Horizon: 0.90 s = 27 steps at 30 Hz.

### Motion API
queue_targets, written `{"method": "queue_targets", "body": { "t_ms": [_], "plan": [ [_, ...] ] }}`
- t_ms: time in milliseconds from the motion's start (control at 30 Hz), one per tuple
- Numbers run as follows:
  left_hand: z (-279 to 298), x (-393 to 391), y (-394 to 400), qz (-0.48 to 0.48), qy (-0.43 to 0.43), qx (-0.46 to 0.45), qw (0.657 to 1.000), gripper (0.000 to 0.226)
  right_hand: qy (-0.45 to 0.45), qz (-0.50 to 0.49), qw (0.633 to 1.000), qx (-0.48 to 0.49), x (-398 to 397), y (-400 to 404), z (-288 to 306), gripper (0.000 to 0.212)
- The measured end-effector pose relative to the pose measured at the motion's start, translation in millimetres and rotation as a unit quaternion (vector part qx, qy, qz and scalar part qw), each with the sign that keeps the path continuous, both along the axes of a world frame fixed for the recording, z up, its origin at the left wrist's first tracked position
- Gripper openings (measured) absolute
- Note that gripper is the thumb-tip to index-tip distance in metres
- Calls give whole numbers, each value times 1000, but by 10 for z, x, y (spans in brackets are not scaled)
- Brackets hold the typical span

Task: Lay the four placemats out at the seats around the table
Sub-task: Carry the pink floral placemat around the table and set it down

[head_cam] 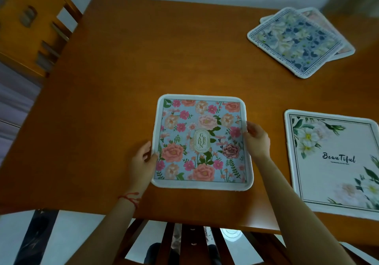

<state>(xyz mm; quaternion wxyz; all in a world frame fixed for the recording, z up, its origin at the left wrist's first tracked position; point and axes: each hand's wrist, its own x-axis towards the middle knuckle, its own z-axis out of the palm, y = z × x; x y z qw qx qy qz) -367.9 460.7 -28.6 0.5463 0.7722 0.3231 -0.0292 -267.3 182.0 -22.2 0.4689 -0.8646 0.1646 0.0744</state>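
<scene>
A blue placemat with pink flowers and the word "Garden" [202, 141] lies flat on the wooden table [114, 80] in front of me. My left hand [141, 160] pinches its left edge and my right hand [257, 139] pinches its right edge. A white placemat with white flowers and the word "Beautiful" [334, 162] lies at the near right. At the far right, a blue-and-white floral placemat [295, 41] lies on top of a pinkish one [326, 25], both askew.
A wooden chair back [184, 242] stands against the table's near edge, below my arms. Another wooden chair [39, 29] stands at the far left corner. A white wall runs behind the table.
</scene>
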Motion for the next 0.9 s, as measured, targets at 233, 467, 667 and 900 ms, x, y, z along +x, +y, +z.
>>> {"method": "queue_targets", "body": {
  "t_ms": [233,467,667,900],
  "plan": [
    [32,130,-11,-48,-11,-16,999,47,-13,-41,999,9,-487,-29,-154,33],
    [4,18,-33,-52,-4,-29,998,47,-40,-65,997,15,-745,-26,-77,21],
    [-5,-79,-63,-50,-7,-27,998,48,-41,-70,996,26,-839,-45,-77,25],
    [21,-14,-71,-52,-3,-44,998,50,-29,-67,996,60,-813,-47,3,29]
  ]
}}
